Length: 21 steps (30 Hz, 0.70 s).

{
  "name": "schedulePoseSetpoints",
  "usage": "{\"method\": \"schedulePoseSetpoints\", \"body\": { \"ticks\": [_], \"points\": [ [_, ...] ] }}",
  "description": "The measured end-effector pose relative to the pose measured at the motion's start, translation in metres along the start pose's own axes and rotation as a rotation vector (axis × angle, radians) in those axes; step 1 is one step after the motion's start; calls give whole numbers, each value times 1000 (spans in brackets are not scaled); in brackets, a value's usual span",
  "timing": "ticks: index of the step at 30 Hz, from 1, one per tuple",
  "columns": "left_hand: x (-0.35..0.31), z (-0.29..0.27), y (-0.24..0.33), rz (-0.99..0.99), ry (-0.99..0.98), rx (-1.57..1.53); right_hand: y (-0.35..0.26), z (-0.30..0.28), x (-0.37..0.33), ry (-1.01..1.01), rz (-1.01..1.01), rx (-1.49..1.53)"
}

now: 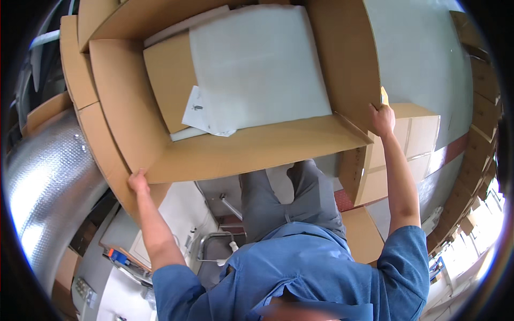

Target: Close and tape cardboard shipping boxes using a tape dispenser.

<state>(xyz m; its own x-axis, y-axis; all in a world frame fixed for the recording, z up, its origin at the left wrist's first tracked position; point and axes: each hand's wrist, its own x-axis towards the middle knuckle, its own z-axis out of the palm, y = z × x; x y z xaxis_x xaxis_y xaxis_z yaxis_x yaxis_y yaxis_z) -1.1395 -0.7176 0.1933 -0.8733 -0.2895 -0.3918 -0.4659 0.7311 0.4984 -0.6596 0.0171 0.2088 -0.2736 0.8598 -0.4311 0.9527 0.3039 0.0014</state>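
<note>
A large open cardboard box (257, 152) is in front of me, its opening facing up. My left hand (139, 182) is closed on its near left corner, the thumb over the rim. My right hand (382, 119) grips the rim of its right wall near the other corner. A small yellow piece (384, 96) shows beside the right fingers; I cannot tell whether they hold it. Inside the box lies a white foam-like sheet (257, 69) over a brown cardboard sheet (170, 88). A white paper (195, 109) with a small dark print rests at the sheet's near left edge.
At the left stands a big roll of silvery bubble wrap (53, 166). Closed cartons (409, 136) are stacked at the right, with a long row of boxes (476, 139) beyond. Below on the left are a metal-framed chair (214, 249) and a white-topped table (128, 294).
</note>
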Motion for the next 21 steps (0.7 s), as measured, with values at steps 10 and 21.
{"method": "schedulePoseSetpoints", "body": {
  "ticks": [10, 21],
  "points": [
    [-157, 49, -58, 14, 200, 45, 4, -46, 60, -120, -121, 7],
    [-165, 52, -45, -127, 300, 111, 44, 5, -1, 81, -393, 22]
  ]
}}
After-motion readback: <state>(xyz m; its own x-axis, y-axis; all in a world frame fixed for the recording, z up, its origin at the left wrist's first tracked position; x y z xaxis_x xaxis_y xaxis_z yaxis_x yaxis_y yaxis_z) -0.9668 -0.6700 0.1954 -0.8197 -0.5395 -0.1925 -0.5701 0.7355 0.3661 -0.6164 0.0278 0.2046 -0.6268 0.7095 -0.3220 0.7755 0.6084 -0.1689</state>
